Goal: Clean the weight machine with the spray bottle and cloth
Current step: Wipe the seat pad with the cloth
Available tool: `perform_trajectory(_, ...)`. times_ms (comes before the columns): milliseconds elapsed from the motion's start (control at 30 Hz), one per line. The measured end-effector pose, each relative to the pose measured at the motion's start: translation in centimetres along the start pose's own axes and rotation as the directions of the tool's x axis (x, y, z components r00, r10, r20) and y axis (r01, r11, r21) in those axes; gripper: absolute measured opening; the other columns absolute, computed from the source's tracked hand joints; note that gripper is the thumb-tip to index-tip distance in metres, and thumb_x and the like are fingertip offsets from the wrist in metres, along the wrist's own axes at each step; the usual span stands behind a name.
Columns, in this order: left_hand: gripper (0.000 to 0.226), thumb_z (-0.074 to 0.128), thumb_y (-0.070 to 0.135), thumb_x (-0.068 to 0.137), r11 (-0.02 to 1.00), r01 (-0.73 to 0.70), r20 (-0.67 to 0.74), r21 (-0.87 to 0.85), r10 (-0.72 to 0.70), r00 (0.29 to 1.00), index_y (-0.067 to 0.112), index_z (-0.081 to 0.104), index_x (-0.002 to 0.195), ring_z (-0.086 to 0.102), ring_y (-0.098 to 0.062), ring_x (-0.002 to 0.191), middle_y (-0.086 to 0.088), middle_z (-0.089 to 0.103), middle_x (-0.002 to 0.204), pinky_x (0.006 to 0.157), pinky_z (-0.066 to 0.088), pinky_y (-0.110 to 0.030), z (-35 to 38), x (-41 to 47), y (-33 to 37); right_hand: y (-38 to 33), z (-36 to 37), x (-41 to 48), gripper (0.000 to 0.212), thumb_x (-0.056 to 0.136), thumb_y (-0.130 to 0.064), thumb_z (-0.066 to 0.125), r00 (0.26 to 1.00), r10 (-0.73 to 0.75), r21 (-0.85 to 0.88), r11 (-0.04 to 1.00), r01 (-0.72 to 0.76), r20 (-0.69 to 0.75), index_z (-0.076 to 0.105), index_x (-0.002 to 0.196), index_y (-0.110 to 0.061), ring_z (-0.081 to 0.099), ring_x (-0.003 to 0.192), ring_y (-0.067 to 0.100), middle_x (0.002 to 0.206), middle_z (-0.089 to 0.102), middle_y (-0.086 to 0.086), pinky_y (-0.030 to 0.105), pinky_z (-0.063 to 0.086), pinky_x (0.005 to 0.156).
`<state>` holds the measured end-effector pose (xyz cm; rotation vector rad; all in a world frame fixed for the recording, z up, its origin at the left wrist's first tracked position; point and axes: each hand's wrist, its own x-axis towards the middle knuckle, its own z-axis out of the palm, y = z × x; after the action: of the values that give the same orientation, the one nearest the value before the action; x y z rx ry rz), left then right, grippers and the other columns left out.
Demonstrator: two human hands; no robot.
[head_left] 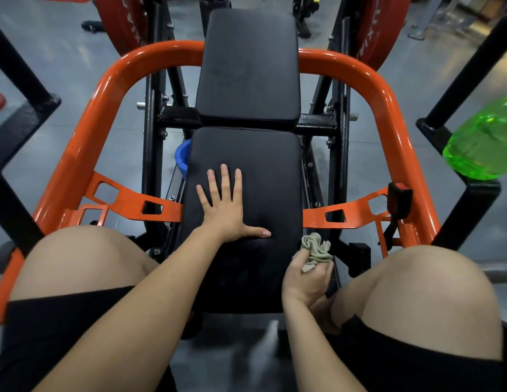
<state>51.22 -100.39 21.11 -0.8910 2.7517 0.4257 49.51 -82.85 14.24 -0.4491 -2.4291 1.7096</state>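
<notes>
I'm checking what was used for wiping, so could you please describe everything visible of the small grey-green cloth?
The small grey-green cloth is a crumpled, soft-looking fabric rag, bunched into folds. The right hand grips its lower part, the rest sticking up above the fingers. It sits at the right edge of the black padded seat, apparently against it.

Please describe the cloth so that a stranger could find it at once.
Find the black seat pad inside the orange frame. At its near right edge, the right hand grips a crumpled cloth, the only pale grey-green thing there.
</notes>
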Motion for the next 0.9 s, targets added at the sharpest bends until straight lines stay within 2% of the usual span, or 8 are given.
perform_trajectory(100, 0.163, 0.054, 0.103, 0.047, 1.000, 0.003, 0.002, -0.004, -0.003, 1.000, 0.019, -0.046, 0.145, -0.053, -0.040, 0.132, -0.011, -0.058, 0.145, 0.111, -0.024, -0.068, 0.0, 0.0, 0.0, -0.3, 0.1, -0.2, 0.063, 0.083, -0.050, 0.043, 0.998, 0.025, -0.042, 0.999, -0.023, 0.059, 0.064, 0.114, 0.001, 0.060, 0.106, 0.044, 0.113, 0.064, 0.021, 0.044, 0.048, 0.084)
perform_trajectory(167, 0.163, 0.055, 0.102, 0.047, 1.000, 0.002, 0.002, -0.003, -0.002, 1.000, 0.019, -0.046, 0.145, -0.053, -0.041, 0.132, -0.011, -0.058, 0.145, 0.112, -0.023, -0.068, 0.0, 0.0, 0.0, -0.4, 0.0, 0.6, 0.057, 0.090, -0.048, 0.048, 0.992, 0.130, -0.044, 0.991, -0.130, -0.003, 0.063, 0.125, -0.006, 0.060, 0.112, 0.043, 0.121, 0.066, 0.019, 0.043, 0.047, 0.089)
perform_trajectory(267, 0.163, 0.055, 0.102, 0.047, 1.000, 0.005, 0.000, -0.001, -0.005, 1.000, 0.019, -0.045, 0.145, -0.053, -0.040, 0.132, -0.011, -0.058, 0.145, 0.111, -0.024, -0.068, -0.1, 0.0, 0.0, -0.4, -0.1, 1.6, 0.049, 0.097, -0.048, 0.050, 0.894, 0.448, -0.019, 0.894, -0.449, -0.020, 0.062, 0.128, -0.011, 0.060, 0.113, 0.043, 0.123, 0.067, 0.019, 0.044, 0.045, 0.093)
perform_trajectory(433, 0.162, 0.054, 0.102, 0.048, 1.000, 0.000, 0.001, 0.001, 0.000, 1.000, 0.019, -0.045, 0.145, -0.054, -0.040, 0.132, -0.011, -0.058, 0.145, 0.110, -0.026, -0.067, -0.1, -0.1, 0.0, 0.7, 0.8, 3.1, 0.061, 0.085, -0.060, 0.052, 0.730, 0.683, 0.113, 0.723, -0.682, 0.035, 0.064, 0.118, -0.011, 0.060, 0.111, 0.037, 0.124, 0.066, 0.015, 0.045, 0.049, 0.099)
perform_trajectory(500, 0.162, 0.054, 0.102, 0.048, 1.000, 0.001, 0.001, 0.003, -0.001, 1.000, 0.019, -0.045, 0.145, -0.054, -0.040, 0.132, -0.011, -0.058, 0.145, 0.110, -0.026, -0.067, -0.1, -0.2, 0.0, 1.1, 0.9, 3.5, 0.062, 0.084, -0.061, 0.055, 0.702, 0.710, 0.123, 0.693, -0.710, 0.054, 0.064, 0.119, -0.011, 0.060, 0.109, 0.035, 0.124, 0.064, 0.011, 0.043, 0.049, 0.099)
perform_trajectory(600, 0.162, 0.055, 0.102, 0.048, 1.000, -0.002, 0.001, 0.003, 0.002, 1.000, 0.019, -0.046, 0.145, -0.054, -0.040, 0.132, -0.011, -0.059, 0.145, 0.110, -0.026, -0.067, -0.1, -0.1, 0.1, 0.9, 0.7, 3.3, 0.059, 0.092, -0.059, 0.051, 0.748, 0.662, 0.115, 0.740, -0.663, 0.050, 0.064, 0.123, -0.010, 0.057, 0.098, 0.032, 0.120, 0.064, 0.010, 0.039, 0.046, 0.087)
perform_trajectory(733, 0.163, 0.054, 0.102, 0.047, 1.000, 0.003, -0.002, 0.008, -0.003, 1.000, 0.019, -0.046, 0.145, -0.054, -0.040, 0.132, -0.012, -0.058, 0.145, 0.109, -0.027, -0.066, -0.1, -0.1, 0.0, 1.2, 0.8, 2.9, 0.052, 0.094, -0.053, 0.046, 0.820, 0.572, 0.043, 0.819, -0.572, 0.013, 0.065, 0.121, -0.013, 0.058, 0.099, 0.033, 0.120, 0.067, 0.013, 0.041, 0.045, 0.087)
perform_trajectory(900, 0.162, 0.054, 0.102, 0.048, 1.000, 0.005, 0.002, 0.006, -0.005, 1.000, 0.019, -0.046, 0.145, -0.054, -0.041, 0.132, -0.012, -0.058, 0.145, 0.109, -0.027, -0.066, -0.1, -0.1, 0.0, 0.6, 0.7, 2.6, 0.051, 0.094, -0.054, 0.048, 0.815, 0.580, 0.063, 0.814, -0.578, -0.015, 0.065, 0.120, -0.013, 0.059, 0.099, 0.033, 0.118, 0.067, 0.013, 0.042, 0.046, 0.088)
